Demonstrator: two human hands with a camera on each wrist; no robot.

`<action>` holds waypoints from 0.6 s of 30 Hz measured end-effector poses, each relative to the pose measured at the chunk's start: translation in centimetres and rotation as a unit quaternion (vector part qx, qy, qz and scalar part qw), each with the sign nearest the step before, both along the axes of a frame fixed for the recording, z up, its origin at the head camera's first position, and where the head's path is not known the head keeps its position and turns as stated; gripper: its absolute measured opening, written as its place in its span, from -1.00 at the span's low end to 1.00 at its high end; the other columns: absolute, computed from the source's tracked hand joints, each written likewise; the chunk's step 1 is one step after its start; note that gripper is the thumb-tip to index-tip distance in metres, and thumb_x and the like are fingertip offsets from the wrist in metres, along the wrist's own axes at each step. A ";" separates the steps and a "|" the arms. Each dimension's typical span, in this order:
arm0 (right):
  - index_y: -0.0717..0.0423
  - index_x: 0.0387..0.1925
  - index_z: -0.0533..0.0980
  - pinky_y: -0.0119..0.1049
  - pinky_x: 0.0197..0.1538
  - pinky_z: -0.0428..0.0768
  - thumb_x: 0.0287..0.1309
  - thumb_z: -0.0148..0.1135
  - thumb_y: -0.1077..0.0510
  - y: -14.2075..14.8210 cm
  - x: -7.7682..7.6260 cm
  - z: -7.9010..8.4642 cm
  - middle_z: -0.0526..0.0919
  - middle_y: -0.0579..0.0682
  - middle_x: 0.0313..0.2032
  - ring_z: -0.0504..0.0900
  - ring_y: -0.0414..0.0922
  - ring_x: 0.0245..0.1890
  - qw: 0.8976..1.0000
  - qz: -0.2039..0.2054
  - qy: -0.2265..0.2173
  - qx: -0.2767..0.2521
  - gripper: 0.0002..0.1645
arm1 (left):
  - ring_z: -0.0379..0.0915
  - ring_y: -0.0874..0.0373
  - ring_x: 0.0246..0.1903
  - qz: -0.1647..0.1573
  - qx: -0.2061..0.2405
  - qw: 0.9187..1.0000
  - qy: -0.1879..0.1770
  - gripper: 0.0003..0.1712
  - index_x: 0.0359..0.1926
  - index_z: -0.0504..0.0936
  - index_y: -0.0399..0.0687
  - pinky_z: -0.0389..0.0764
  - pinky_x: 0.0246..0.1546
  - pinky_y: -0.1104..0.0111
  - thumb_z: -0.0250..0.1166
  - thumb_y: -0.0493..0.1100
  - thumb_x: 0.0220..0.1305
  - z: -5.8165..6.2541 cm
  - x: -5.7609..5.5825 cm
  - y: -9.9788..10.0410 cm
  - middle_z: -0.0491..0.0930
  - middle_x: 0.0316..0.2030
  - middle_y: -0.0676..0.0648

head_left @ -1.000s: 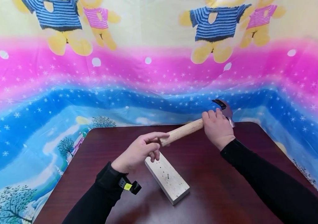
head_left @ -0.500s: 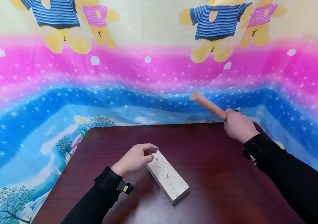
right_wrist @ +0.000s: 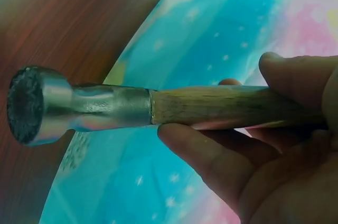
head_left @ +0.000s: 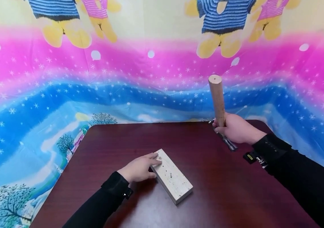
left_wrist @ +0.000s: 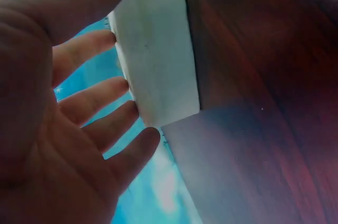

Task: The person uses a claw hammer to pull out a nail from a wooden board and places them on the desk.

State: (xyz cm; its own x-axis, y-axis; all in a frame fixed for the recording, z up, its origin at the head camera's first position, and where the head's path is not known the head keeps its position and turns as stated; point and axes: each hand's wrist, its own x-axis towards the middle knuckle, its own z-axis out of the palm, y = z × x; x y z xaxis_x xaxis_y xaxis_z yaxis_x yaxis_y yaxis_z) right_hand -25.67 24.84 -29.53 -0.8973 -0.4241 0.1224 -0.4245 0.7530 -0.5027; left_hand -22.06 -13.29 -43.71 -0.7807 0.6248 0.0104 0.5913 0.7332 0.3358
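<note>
My right hand (head_left: 239, 128) grips a claw hammer (head_left: 217, 98) by its wooden handle, up near the metal head. The handle's end points upward and the head hangs low. In the right wrist view the steel hammer head (right_wrist: 95, 108) juts out past my fingertips (right_wrist: 174, 131). On the table lies a pale wooden block (head_left: 176, 185), slanting toward me, with a small nail (head_left: 171, 175) standing up from its top among several dark holes. My left hand (head_left: 140, 167) is at the block's far left end, its fingers extended over the edge. In the left wrist view the fingertips (left_wrist: 150, 137) meet the block's side.
The dark red-brown table (head_left: 116, 142) is glossy, with rounded far corners. Behind and around it hangs a cloth (head_left: 150, 76) printed with bears, snowflakes and trees, close to the table's far edge.
My right hand has carried the hammer right and turned it so the handle stands up. My left hand has left the handle's end and come down onto the block.
</note>
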 end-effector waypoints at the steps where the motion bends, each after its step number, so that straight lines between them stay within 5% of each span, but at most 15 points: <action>1: 0.30 -0.02 0.55 0.03 -0.05 0.59 0.33 0.23 0.29 -0.3 0.1 0.1 0.64 0.10 -0.14 0.66 0.04 -0.14 1.000 0.006 -0.006 -0.005 -0.77 | 0.20 -0.05 0.38 0.001 -0.003 1.000 0.003 -0.43 0.26 0.60 -0.08 0.43 0.20 0.16 0.45 -0.13 0.23 0.0 0.0 0.1 0.31 0.38 -0.22; 5: 0.22 -0.08 0.57 -0.04 -0.12 0.55 0.30 0.29 0.25 -1.1 0.6 0.4 0.62 0.02 -0.28 0.59 -0.03 -0.28 0.999 0.026 -0.038 -0.018 -0.81 | 0.20 -0.07 0.38 0.009 -0.020 1.000 0.015 -0.47 0.22 0.63 -0.09 0.42 0.22 0.17 0.46 -0.11 0.23 0.0 0.0 0.5 0.34 0.36 -0.25; 13: 0.20 0.12 0.41 -0.01 -0.04 0.63 0.31 0.29 0.29 -2.9 1.3 0.4 0.66 0.05 -0.13 0.66 -0.04 -0.09 0.993 0.067 -0.084 -0.041 -0.61 | 0.28 -0.08 0.34 0.013 -0.061 0.997 0.048 -0.49 0.22 0.65 -0.01 0.43 0.21 0.19 0.44 -0.04 0.26 0.0 -0.5 1.7 0.35 0.34 -0.29; 18: 0.23 0.15 0.28 -0.12 -0.13 0.66 0.34 0.24 0.30 -4.6 1.9 -0.6 0.66 0.04 -0.21 0.69 -0.06 -0.19 0.987 0.112 -0.112 -0.026 -0.55 | 0.28 -0.05 0.34 0.005 -0.068 0.994 0.082 -0.52 0.21 0.65 0.02 0.37 0.26 0.22 0.39 0.02 0.30 -0.5 -0.9 2.3 0.45 0.28 -0.26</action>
State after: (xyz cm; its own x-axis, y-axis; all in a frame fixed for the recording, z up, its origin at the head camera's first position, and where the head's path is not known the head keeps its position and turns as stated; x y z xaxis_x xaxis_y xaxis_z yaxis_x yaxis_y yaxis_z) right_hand -23.76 20.28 -30.09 -0.7884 -0.6137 -0.0421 -0.4514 0.6236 -0.6382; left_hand -22.91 -10.96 -44.24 -0.7817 0.6214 0.0534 0.6223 0.7714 0.1329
